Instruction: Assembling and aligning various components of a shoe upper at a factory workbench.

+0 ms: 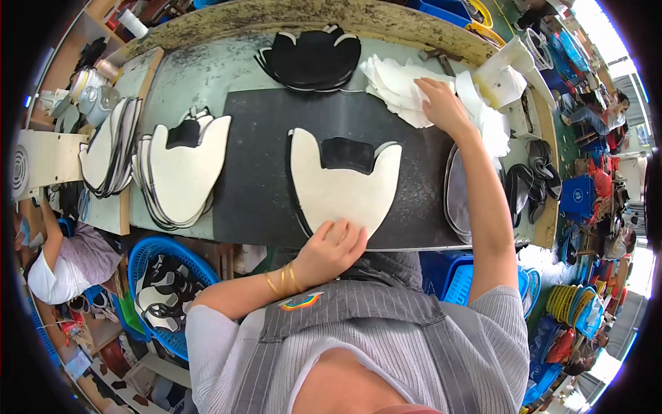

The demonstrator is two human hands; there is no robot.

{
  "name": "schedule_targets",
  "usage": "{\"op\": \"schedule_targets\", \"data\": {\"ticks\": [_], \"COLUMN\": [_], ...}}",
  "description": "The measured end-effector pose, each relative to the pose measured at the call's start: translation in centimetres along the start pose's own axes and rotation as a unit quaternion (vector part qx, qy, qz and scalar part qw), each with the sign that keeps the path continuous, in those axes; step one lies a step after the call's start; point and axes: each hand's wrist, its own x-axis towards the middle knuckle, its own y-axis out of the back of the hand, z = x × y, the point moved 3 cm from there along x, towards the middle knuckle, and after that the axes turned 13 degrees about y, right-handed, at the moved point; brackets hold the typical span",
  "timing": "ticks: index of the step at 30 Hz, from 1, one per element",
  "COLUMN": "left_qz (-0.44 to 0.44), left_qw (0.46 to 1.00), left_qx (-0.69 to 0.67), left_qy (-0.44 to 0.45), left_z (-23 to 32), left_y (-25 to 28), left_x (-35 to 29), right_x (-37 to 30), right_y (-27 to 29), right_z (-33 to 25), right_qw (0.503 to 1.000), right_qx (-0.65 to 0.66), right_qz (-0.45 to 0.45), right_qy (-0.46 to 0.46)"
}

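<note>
A cream shoe upper piece [345, 190] with a black tongue-like part lies on the black mat [255, 159] in front of me, its two prongs pointing away. My left hand [336, 250], fingers bent and close together, holds its near rounded edge. At the far right my right hand [441, 103] reaches onto a loose pile of thin white cut pieces [393, 86], its fingers curled at the pile's edge; a piece seems pinched there, though the fingertips are partly hidden. Left of the mat sits a stack of similar cream upper pieces [181, 169].
Black upper pieces [314, 58] are stacked at the back. A hammer [445, 62] and a glue-stained white container [500, 79] stand back right. Dark pieces [458, 196] lie under my right arm. A blue basket [141, 259] with parts is below left. Other people sit nearby.
</note>
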Motion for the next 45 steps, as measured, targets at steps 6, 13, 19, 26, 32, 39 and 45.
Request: {"op": "schedule_targets", "data": {"ticks": [6,13,19,26,32,39,45], "left_qz": [-0.024,-0.123,-0.074,0.025,0.144,-0.065,-0.1], "left_qw": [0.965,0.974,0.99,0.963,0.811,0.98,0.985], "left_qx": [-0.234,-0.132,-0.04,-0.059,-0.459,-0.101,-0.029], "left_qy": [0.116,0.137,0.116,0.261,0.334,0.156,0.136], "left_z": [-5.0,-8.7,-8.1,-10.6,-17.6,-7.7,-4.9], "left_y": [0.6,-10.8,-11.6,-11.3,-7.5,-12.0,-11.6], "left_x": [9.1,26.2,27.6,28.7,25.2,27.3,28.4], "right_x": [0.2,0.3,0.2,-1.5,-3.5,-4.2,-5.0], "right_y": [-0.2,-2.9,-2.9,-3.2,-3.0,-2.1,-1.4], "right_z": [0.5,5.3,6.9,3.0,2.7,3.0,2.4], "right_qw": [0.993,0.968,0.817,0.924,0.959,0.868,0.896], "right_qx": [0.024,0.201,0.459,0.236,0.167,0.309,0.33], "right_qz": [-0.113,-0.008,0.0,0.093,0.144,0.23,0.16], "right_qy": [0.025,-0.148,-0.349,-0.286,-0.179,-0.314,-0.251]}}
